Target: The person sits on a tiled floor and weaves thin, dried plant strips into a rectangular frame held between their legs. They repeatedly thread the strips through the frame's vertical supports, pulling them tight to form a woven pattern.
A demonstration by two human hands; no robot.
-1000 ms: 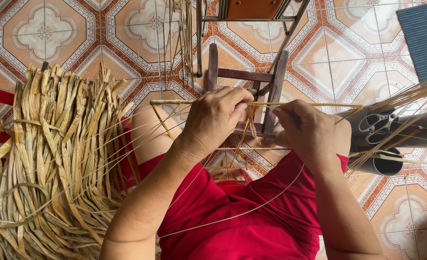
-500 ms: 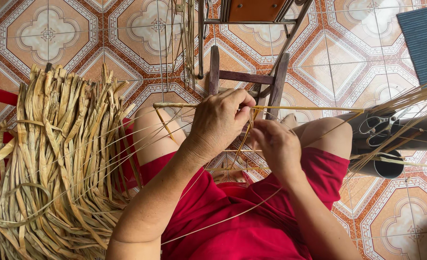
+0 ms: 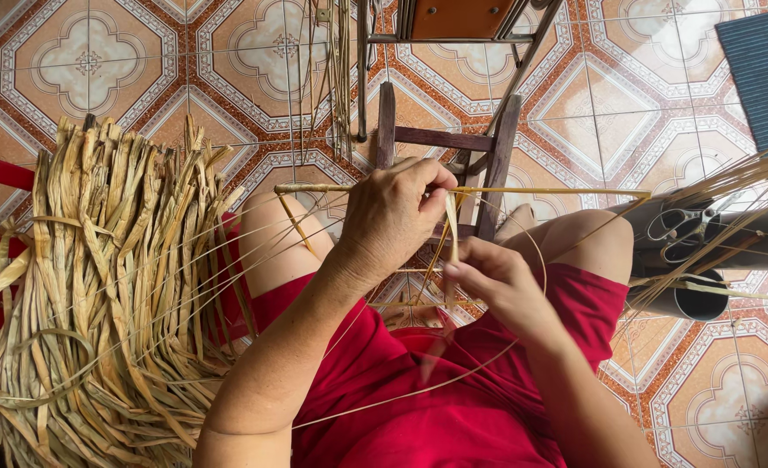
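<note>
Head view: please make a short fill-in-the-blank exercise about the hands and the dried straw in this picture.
1. The left hand grips a thin horizontal ____ wrapped with fibre.
2. The right hand pinches a pale straw strip that runs ____ to the left hand.
3. The big bundle of dried leaves lies on the person's ____ side.
4. The person wears ____ clothing.

Missing words: stick; up; left; red

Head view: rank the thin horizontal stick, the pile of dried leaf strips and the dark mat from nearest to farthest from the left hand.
1. Thin horizontal stick: gripped by the left hand, running off to the right.
2. Pile of dried leaf strips: beside the left arm, at the left of the view.
3. Dark mat: on the tiled floor, top right corner.
</note>
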